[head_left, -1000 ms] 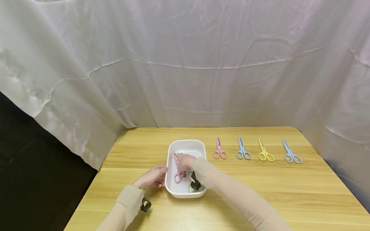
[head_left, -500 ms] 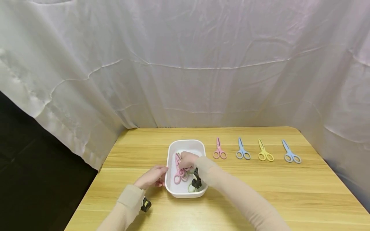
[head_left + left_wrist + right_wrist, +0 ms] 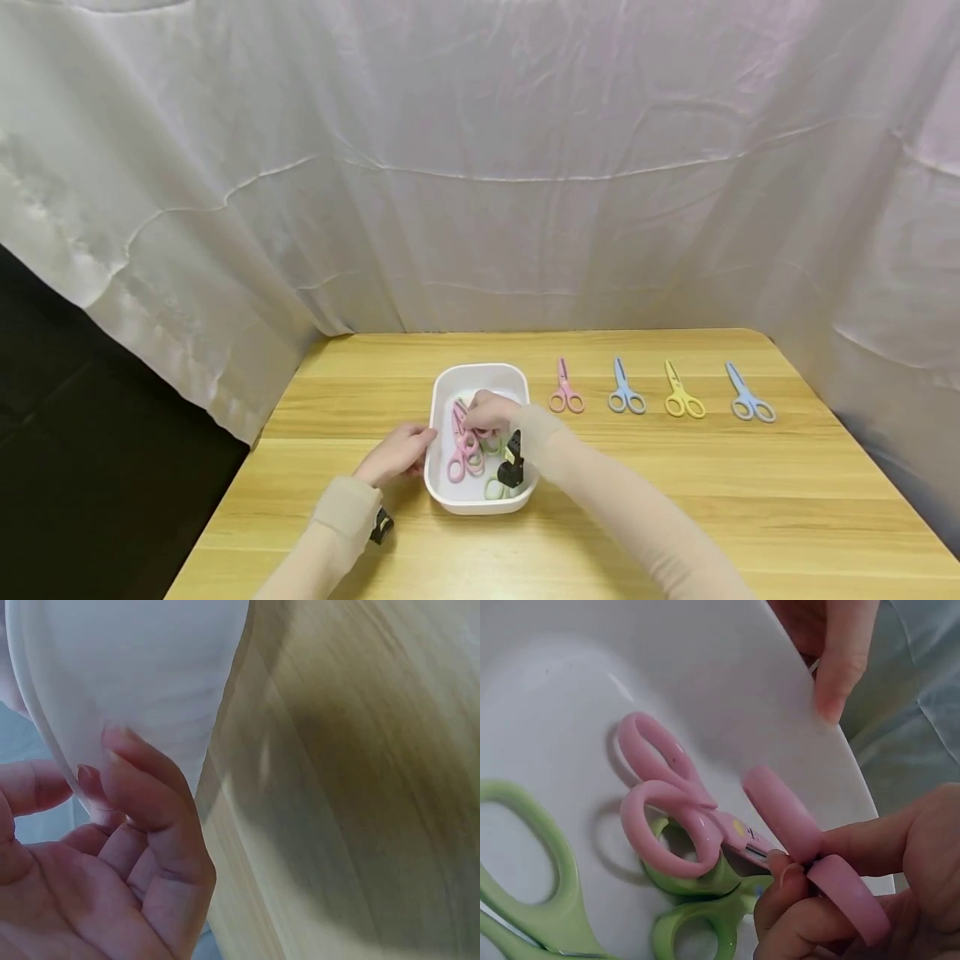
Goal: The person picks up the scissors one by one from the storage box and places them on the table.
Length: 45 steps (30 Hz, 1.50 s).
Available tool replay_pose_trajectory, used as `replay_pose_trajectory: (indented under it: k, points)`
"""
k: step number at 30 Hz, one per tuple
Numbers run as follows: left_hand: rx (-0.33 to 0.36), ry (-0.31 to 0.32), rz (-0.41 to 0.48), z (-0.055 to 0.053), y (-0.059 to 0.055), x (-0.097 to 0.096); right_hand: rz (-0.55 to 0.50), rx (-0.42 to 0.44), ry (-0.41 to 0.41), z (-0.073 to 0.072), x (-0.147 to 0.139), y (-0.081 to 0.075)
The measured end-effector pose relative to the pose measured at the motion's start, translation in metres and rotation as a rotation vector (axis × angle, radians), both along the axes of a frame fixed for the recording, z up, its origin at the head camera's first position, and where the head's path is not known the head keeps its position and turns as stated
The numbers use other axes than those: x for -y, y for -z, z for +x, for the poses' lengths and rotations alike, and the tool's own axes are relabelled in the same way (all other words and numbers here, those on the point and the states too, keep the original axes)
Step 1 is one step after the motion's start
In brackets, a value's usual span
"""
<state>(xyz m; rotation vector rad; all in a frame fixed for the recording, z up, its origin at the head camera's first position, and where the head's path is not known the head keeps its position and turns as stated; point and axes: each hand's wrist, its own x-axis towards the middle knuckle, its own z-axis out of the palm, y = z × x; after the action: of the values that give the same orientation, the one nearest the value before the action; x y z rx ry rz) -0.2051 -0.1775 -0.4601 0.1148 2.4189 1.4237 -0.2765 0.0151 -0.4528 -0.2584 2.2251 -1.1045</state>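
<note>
A white plastic bin (image 3: 480, 367) holds pink and green scissors. My left hand (image 3: 396, 454) grips its left wall, thumb over the rim and bent fingers (image 3: 161, 787) against the outside. Inside the bin, my right hand (image 3: 491, 412) pinches a pair of pink scissors (image 3: 784, 814) near the finger loops; their blades are hidden in the right wrist view. Beside them lies another pair of pink scissors (image 3: 641, 832), partly over green scissors (image 3: 709, 885). More green scissors (image 3: 559, 859) rest closer to that view's left edge.
Right of the bin, a spaced row lies on the wooden table (image 3: 675, 517): pink scissors (image 3: 566, 397), blue scissors (image 3: 624, 392), yellow scissors (image 3: 681, 396) and other blue scissors (image 3: 746, 398). A pale curtain (image 3: 480, 233) hangs behind the table.
My right hand has shifted slightly right within the bin, uncovering more of the pink and green scissors. My left hand keeps its place on the bin wall.
</note>
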Motion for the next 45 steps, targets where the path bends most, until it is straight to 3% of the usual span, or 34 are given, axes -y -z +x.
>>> replay_pose_trajectory:
  k: [10, 17, 27, 35, 45]
  points:
    - [-0.053, -0.047, -0.070, -0.009, 0.003, -0.006, -0.146, 0.022, 0.102, -0.001, -0.007, 0.003]
    - [-0.052, -0.061, -0.095, -0.013, 0.003, -0.007, -0.229, 0.061, 0.158, 0.001, -0.012, -0.001]
    - [-0.078, -0.074, -0.157, -0.021, 0.007, -0.009, -0.350, 0.070, 0.169, 0.010, -0.016, -0.006]
    - [-0.093, -0.110, -0.203, -0.018, 0.003, -0.011, -0.452, 0.077, 0.188, 0.014, -0.022, -0.005]
    - [-0.139, -0.105, -0.259, -0.021, 0.004, -0.012, -0.514, 0.039, 0.227, 0.020, -0.036, -0.007]
